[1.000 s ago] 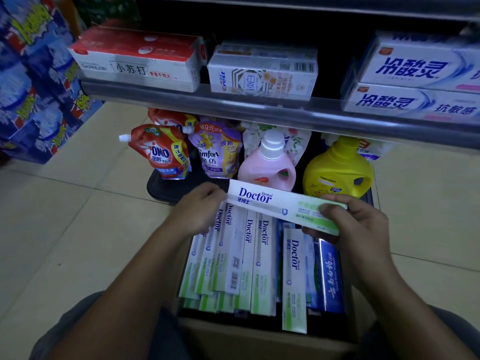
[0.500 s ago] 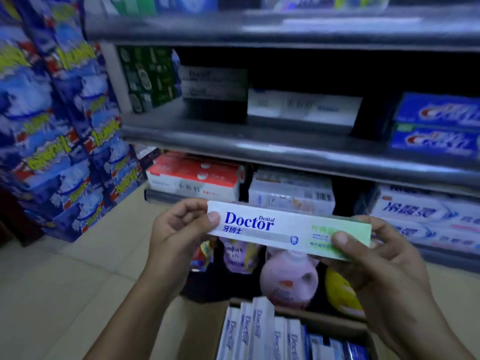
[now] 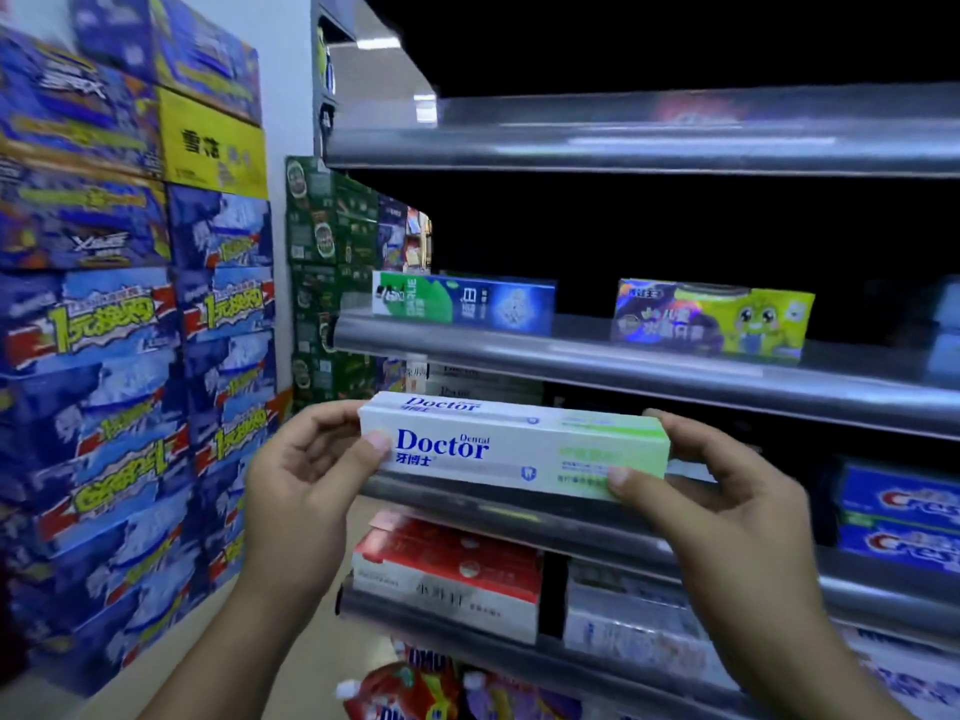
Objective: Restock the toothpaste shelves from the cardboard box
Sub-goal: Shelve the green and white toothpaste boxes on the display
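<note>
A white and green Doctor toothpaste box (image 3: pixel 514 449) lies level in front of the third shelf (image 3: pixel 519 511). My left hand (image 3: pixel 306 480) pinches its left end, thumb on the front face. My right hand (image 3: pixel 727 491) grips its right end. Behind the box, dim Doctor boxes (image 3: pixel 483 379) are stacked on that same shelf. The cardboard box is out of view below.
The shelf above (image 3: pixel 623 366) carries a green and blue toothpaste box (image 3: pixel 462 304) and a children's toothpaste box (image 3: pixel 711 317). Crest boxes (image 3: pixel 898 517) sit at right, red and white boxes (image 3: pixel 447 574) on the shelf below. Stacked blue cartons (image 3: pixel 130 356) wall off the left.
Both hands have lifted the Doctor box out of the cardboard box up to shelf height. My view has tilted up, so the cardboard box has dropped out of sight.
</note>
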Motion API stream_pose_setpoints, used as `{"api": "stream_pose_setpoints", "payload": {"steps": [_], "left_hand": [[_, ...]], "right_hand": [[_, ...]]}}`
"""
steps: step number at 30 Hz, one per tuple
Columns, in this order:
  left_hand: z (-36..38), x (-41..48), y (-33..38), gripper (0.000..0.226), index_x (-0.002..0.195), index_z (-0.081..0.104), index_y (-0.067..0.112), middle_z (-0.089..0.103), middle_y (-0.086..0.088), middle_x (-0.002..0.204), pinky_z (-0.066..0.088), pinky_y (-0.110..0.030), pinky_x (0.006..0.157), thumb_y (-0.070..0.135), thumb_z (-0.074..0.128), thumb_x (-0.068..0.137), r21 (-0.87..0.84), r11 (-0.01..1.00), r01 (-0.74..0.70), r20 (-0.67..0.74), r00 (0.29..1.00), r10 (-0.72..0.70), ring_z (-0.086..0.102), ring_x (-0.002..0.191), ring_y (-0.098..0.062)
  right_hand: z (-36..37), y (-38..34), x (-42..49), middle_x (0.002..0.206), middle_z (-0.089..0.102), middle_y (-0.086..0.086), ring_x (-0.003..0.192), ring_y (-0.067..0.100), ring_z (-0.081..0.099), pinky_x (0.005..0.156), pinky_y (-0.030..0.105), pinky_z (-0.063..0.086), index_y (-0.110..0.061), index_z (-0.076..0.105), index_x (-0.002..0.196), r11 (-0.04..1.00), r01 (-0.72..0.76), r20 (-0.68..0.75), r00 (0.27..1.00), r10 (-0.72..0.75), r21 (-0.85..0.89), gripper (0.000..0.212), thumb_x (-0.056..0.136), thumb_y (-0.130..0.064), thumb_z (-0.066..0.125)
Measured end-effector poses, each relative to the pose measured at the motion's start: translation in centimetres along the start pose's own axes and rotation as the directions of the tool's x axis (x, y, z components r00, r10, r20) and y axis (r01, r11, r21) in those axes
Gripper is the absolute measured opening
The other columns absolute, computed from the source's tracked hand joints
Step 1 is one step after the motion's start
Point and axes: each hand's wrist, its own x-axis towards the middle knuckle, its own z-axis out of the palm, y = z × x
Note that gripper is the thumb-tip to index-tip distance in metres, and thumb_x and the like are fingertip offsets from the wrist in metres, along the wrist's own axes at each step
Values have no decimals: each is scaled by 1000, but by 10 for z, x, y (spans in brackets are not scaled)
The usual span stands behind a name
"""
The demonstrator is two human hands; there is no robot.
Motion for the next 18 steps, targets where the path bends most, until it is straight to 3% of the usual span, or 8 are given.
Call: {"api": "stream_pose_setpoints", "payload": {"steps": [4,7,9,11,14,18], "left_hand": [[-21,25,-12,17,95,77,30,80,-1,99,62,-26,77,16,71,89,51,998,33,3,999,-33,76,91,-19],[-27,42,-38,17,97,74,24,80,4,96,62,-33,83,8,67,96,146,980,132,-8,991,-133,76,91,-16],[-29,52,-54,14,101,73,21,80,5,96,59,-40,87,8,67,97,200,961,190,-4,981,-193,76,91,-15],[-29,64,-65,12,100,72,21,79,12,92,58,-38,81,11,68,97,253,943,217,-1,975,-224,75,86,-8],[-29,80,-77,8,96,71,25,77,19,84,50,-29,67,17,72,94,388,894,222,-22,972,-232,71,76,0],[-30,89,-95,4,97,68,31,71,17,95,53,-35,79,33,71,94,558,787,263,-70,960,-271,65,88,-8]], "right_hand": [[25,6,5,90,78,-9,75,12,77,64,19,60,-30,76,97,998,25,71,997,-21,-55,38,79,3,79],[41,28,20,87,75,-16,75,2,71,66,19,56,-44,74,96,971,42,69,997,-26,-234,41,77,-9,86],[52,45,31,86,72,-12,79,4,68,73,28,57,-38,72,116,934,11,45,999,5,-358,48,77,-16,87],[59,59,43,93,68,-13,82,5,65,77,33,57,-34,64,129,886,-10,21,1000,22,-464,57,78,-23,86],[67,73,57,100,71,-13,83,9,67,79,34,57,-33,68,123,810,-26,13,999,42,-586,46,80,-27,83],[77,88,67,117,72,-1,101,22,67,88,39,57,-29,64,132,688,-77,64,982,177,-722,45,87,-33,72]]}}
